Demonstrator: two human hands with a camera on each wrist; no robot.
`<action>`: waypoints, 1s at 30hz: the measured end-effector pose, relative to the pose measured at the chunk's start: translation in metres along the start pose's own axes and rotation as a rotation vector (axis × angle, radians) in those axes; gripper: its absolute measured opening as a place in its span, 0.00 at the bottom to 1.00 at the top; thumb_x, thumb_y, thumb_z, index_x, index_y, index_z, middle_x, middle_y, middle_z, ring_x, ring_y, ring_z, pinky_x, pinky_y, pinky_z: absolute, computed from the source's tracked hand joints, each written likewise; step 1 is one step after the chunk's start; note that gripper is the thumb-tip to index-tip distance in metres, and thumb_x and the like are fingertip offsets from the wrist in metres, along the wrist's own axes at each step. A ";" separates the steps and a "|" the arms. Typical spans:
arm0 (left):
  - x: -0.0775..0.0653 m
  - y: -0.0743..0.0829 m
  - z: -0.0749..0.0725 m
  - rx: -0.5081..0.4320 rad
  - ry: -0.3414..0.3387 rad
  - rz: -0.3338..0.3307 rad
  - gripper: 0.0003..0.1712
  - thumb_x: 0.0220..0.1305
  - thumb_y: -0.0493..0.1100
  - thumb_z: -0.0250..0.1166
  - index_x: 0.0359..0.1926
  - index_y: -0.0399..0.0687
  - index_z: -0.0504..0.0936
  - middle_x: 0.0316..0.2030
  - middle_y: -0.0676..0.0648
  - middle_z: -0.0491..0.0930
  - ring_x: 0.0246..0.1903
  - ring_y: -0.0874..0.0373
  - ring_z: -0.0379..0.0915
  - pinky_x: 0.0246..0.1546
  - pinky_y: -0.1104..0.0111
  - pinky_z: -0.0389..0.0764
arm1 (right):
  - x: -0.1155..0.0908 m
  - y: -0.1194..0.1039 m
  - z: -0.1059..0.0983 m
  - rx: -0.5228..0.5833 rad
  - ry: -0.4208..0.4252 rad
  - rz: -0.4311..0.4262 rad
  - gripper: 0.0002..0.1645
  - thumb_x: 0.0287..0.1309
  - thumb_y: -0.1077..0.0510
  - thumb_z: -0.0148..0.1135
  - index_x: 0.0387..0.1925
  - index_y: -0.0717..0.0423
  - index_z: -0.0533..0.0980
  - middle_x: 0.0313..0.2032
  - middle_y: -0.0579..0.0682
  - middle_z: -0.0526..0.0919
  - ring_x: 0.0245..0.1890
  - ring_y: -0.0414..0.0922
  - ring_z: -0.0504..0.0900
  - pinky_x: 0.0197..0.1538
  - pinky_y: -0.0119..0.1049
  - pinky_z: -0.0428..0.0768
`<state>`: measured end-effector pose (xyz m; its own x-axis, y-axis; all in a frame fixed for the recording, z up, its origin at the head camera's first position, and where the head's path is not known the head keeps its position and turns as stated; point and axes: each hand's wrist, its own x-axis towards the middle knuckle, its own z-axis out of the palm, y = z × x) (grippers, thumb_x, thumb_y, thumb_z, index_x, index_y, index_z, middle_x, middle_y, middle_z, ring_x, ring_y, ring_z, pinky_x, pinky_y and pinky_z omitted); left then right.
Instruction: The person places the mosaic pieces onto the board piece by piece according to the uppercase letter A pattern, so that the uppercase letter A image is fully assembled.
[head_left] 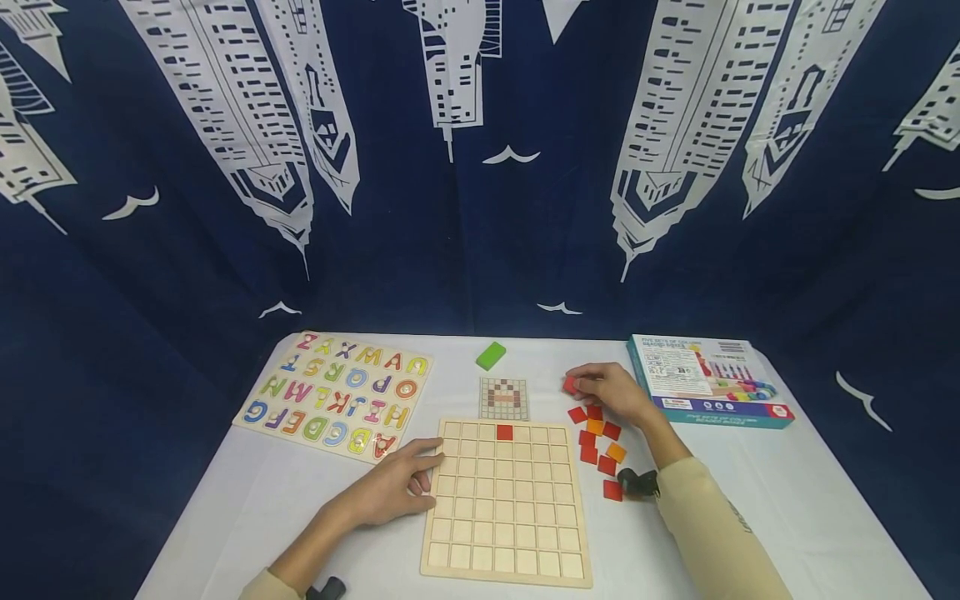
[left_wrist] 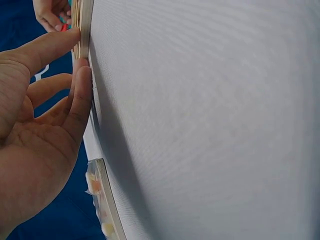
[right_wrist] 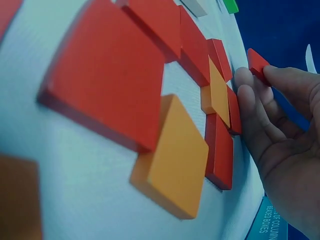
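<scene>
My left hand (head_left: 392,482) rests beside the wooden grid board (head_left: 506,575), its fingertips and thumb touching the left edge. In the left wrist view those fingers (left_wrist: 82,95) lie against the board's side, fairly straight. One red tile sits in the board's top row. My right hand (head_left: 613,390) pinches a red square tile (right_wrist: 257,64) between thumb and fingertips, above the scattered tiles. Loose red tiles (head_left: 612,490) and orange tiles (head_left: 616,452) lie to the right of the board, some touching or overlapping.
A small pattern card (head_left: 504,415) lies behind the board, with a green block (head_left: 491,356) beyond it. An alphabet puzzle board (head_left: 330,392) is at the left back. A printed box (head_left: 712,382) lies at the right back, before a dark blue curtain (head_left: 465,250).
</scene>
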<state>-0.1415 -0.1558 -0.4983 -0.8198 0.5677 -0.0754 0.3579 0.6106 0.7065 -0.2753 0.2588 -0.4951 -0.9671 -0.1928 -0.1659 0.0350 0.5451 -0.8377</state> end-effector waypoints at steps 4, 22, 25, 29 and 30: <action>0.000 0.000 0.000 -0.001 0.000 0.000 0.38 0.58 0.40 0.74 0.68 0.36 0.72 0.71 0.45 0.63 0.35 0.70 0.76 0.39 0.75 0.80 | -0.001 0.000 0.000 0.059 -0.010 0.009 0.21 0.70 0.55 0.59 0.59 0.59 0.79 0.49 0.57 0.85 0.41 0.49 0.85 0.47 0.34 0.84; -0.001 -0.001 0.000 0.004 -0.001 -0.007 0.38 0.59 0.42 0.73 0.68 0.36 0.72 0.71 0.46 0.63 0.35 0.70 0.75 0.39 0.74 0.79 | -0.011 -0.023 0.022 0.250 -0.111 -0.034 0.23 0.68 0.55 0.61 0.61 0.63 0.77 0.50 0.59 0.84 0.44 0.56 0.85 0.47 0.38 0.85; -0.001 -0.001 0.000 0.005 0.000 -0.008 0.38 0.59 0.42 0.74 0.69 0.36 0.72 0.71 0.46 0.63 0.35 0.70 0.75 0.39 0.74 0.79 | -0.012 -0.026 0.027 0.275 -0.127 -0.048 0.22 0.68 0.56 0.62 0.59 0.63 0.78 0.48 0.60 0.85 0.44 0.57 0.84 0.46 0.38 0.85; 0.000 -0.001 0.000 0.004 0.001 -0.003 0.38 0.59 0.42 0.74 0.69 0.36 0.72 0.72 0.46 0.62 0.35 0.70 0.75 0.40 0.75 0.80 | -0.013 -0.031 0.034 0.283 -0.157 -0.031 0.22 0.67 0.54 0.64 0.58 0.60 0.78 0.46 0.59 0.86 0.42 0.57 0.85 0.42 0.36 0.83; -0.001 -0.001 0.000 0.003 0.001 0.000 0.38 0.59 0.42 0.74 0.68 0.36 0.72 0.72 0.46 0.62 0.35 0.69 0.75 0.40 0.75 0.80 | -0.014 -0.032 0.035 0.280 -0.163 -0.021 0.22 0.66 0.53 0.64 0.58 0.59 0.79 0.44 0.58 0.87 0.41 0.56 0.85 0.40 0.36 0.82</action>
<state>-0.1417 -0.1571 -0.4990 -0.8203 0.5670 -0.0751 0.3587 0.6123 0.7046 -0.2542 0.2154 -0.4846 -0.9162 -0.3417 -0.2094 0.1055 0.2985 -0.9486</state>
